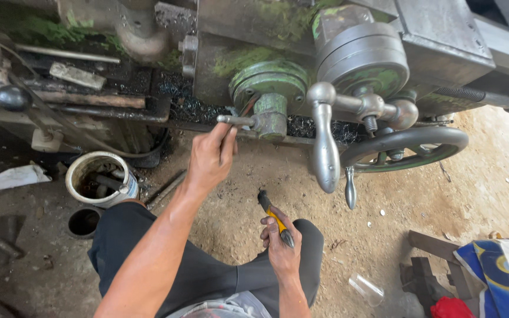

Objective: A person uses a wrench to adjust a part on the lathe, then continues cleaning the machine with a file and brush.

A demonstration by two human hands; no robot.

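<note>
A worn green and grey machine (325, 53) fills the top of the view, standing on a sandy floor (490, 188). From its front hang a long polished lever (324, 150) and, at about three o'clock from it, a dark handwheel (407, 147); both sit just right of the spot being worked on, with the lever hanging nearest. At nine o'clock from the person's knees stands a dirty white bucket (102, 178) holding scrap. A blue and yellow cloth (493, 268) lies at four o'clock, a clear cup (366, 288) near it.

The left hand (210, 159) reaches up toward twelve o'clock, arm stretched, fingers pinched around a thin metal rod (235, 120) that pokes out of a green block on the machine. The right hand (281, 244) rests low by the knee, clenched around a yellow-handled screwdriver (273, 217) whose tip points up toward eleven o'clock.
</note>
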